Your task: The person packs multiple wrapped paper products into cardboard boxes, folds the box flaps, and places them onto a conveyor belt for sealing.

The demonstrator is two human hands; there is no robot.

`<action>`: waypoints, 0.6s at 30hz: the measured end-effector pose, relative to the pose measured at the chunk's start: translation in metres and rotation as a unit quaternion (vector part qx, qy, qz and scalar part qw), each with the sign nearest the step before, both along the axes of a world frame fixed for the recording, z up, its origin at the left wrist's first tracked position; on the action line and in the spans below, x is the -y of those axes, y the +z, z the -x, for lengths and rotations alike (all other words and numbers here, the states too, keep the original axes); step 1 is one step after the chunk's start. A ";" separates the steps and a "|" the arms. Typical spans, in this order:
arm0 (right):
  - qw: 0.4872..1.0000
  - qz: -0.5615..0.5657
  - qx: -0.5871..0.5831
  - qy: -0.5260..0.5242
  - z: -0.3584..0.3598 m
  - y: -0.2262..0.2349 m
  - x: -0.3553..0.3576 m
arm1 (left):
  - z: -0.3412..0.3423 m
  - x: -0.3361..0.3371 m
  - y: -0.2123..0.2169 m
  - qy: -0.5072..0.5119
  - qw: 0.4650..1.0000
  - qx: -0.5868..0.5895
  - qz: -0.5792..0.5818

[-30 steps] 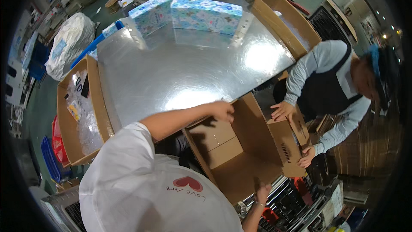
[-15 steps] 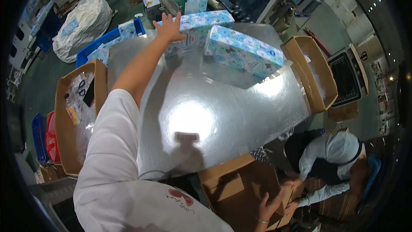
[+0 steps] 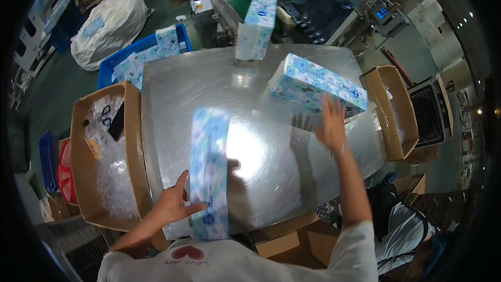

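My left hand (image 3: 174, 202) grips the near left side of a long blue floral tissue pack (image 3: 210, 151), its thumb lying over the pack's edge. That pack is blurred and stands lengthwise in front of me, over the near left of the metal table (image 3: 266, 172). My right hand (image 3: 332, 128) has its fingers stretched out and holds nothing. Its fingertips are at the near side of a second tissue pack (image 3: 321, 84), lying slantwise at the far right; whether they touch cannot be made out. A third tissue pack (image 3: 257, 23) sits at the table's far edge.
Cardboard boxes with clear plastic stand left (image 3: 107, 162) and right (image 3: 391, 112) of the table. A blue crate (image 3: 107, 70) holds floral packaging at the far left. An open carton (image 3: 284, 237) is below the near edge; a co-worker (image 3: 404, 230) bends at lower right.
My left hand has come back from the far packs, with one pack now near me. My right hand has risen from the carton to the right-hand pack. The third pack has advanced onto the table's edge.
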State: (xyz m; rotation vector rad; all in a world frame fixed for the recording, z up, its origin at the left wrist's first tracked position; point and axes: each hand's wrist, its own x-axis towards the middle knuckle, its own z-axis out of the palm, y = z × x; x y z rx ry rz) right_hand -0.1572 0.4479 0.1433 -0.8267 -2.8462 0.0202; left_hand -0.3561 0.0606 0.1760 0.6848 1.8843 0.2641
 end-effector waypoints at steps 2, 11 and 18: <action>0.994 -0.091 0.064 -0.015 0.042 0.000 -0.062 | -0.023 0.022 -0.043 0.096 0.985 0.073 -0.120; 0.972 0.195 0.133 -0.002 0.107 0.020 0.023 | -0.030 -0.015 -0.058 0.297 0.866 0.237 -0.324; 0.977 0.209 -0.037 0.020 0.215 0.001 0.050 | -0.028 -0.027 -0.077 0.332 0.874 0.219 -0.280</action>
